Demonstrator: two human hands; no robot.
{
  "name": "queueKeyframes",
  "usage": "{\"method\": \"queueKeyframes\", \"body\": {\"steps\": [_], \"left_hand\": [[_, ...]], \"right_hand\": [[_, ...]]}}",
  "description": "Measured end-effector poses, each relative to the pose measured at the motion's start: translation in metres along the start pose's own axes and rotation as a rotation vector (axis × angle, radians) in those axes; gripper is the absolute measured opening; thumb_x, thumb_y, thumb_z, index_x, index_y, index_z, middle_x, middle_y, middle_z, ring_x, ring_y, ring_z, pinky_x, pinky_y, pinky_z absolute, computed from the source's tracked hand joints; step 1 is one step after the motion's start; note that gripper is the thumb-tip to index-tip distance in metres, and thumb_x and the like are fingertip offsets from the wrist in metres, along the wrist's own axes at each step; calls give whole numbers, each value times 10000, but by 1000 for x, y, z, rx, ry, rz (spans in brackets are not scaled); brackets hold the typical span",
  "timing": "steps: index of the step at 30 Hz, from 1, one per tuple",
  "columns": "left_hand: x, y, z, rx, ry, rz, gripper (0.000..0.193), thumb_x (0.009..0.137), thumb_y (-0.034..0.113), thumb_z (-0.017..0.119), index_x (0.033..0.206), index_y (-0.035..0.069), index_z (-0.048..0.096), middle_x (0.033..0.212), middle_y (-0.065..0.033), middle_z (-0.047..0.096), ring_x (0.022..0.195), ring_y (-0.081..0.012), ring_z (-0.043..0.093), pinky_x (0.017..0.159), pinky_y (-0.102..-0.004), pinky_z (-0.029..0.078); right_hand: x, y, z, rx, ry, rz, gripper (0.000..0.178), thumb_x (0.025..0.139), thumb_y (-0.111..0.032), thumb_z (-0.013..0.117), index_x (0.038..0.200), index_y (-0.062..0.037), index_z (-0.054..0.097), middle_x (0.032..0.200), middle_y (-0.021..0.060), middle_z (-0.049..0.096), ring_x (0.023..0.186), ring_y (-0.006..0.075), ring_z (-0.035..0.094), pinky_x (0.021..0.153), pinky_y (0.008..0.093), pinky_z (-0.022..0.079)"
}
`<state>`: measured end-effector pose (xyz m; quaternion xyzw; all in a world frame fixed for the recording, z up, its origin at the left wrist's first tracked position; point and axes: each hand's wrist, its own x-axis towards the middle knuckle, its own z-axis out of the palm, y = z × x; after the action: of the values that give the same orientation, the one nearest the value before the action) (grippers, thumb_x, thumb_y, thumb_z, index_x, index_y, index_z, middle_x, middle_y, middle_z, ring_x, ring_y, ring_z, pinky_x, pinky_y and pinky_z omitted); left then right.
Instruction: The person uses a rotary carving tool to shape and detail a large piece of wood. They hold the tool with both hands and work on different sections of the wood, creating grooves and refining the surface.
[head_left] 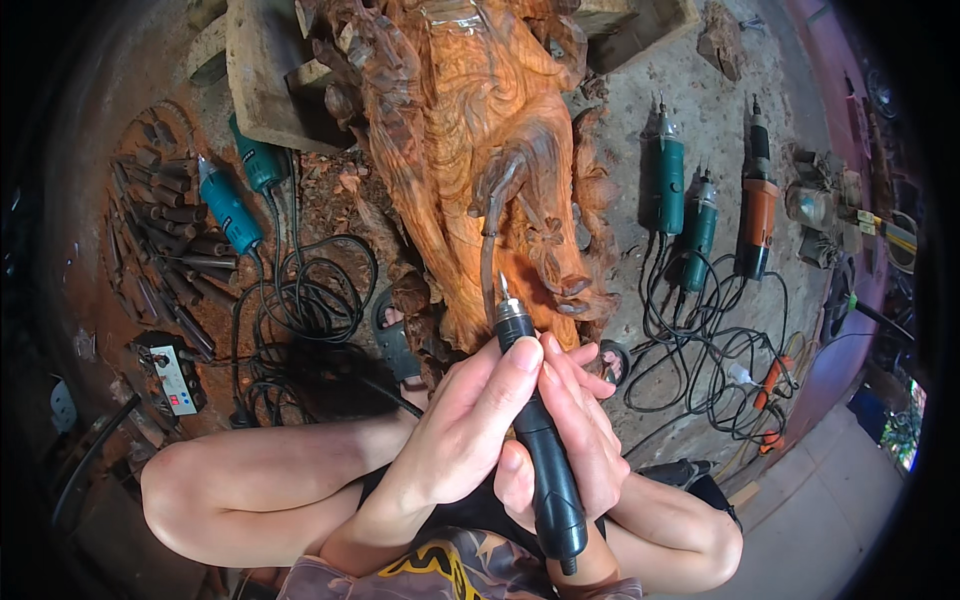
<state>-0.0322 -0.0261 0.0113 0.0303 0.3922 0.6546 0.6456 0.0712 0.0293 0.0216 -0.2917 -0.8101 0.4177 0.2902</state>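
Both my hands are closed on a black rotary carving handpiece [545, 465] with a slim metal bit pointing away from me. My left hand [460, 425] grips its left side, thumb laid along the front of the barrel. On the other side my right hand [585, 435] wraps its fingers round the barrel, with its thumb lying along it. Just beyond the hands stands a large orange-brown wooden carving [500, 110] with flowing folds and dark, knotted parts. The bit's tip overlaps the carving's lower part in view; whether it touches cannot be told.
Left lie a pile of carving chisels [165, 220], teal power grinders [228, 210] with coiled cords, and a small control box [178, 380]. A wooden frame [265, 80] stands behind them. Right are green grinders [667, 180], an orange one [760, 215] and tangled cables [700, 350].
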Motion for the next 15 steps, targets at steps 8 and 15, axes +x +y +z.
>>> {"method": "queueKeyframes", "body": {"steps": [8, 15], "left_hand": [[5, 7, 5, 17, 28, 70, 514, 1092, 385, 306, 1186, -73, 519, 1100, -233, 663, 1206, -314, 580, 1120, -442, 385], [-3, 1, 3, -5, 28, -18, 525, 1091, 397, 303, 1184, -72, 520, 1105, -238, 662, 1197, -313, 587, 1090, -434, 417]], "right_hand": [[4, 2, 2, 27, 3, -3, 561, 915, -308, 653, 1217, 159, 582, 1179, 364, 628, 1146, 447, 633, 1005, 488, 491], [-3, 0, -8, 22, -69, 35, 551, 914, -312, 652, 1210, 149, 594, 1174, 366, 629, 1143, 446, 635, 1008, 497, 486]]}}
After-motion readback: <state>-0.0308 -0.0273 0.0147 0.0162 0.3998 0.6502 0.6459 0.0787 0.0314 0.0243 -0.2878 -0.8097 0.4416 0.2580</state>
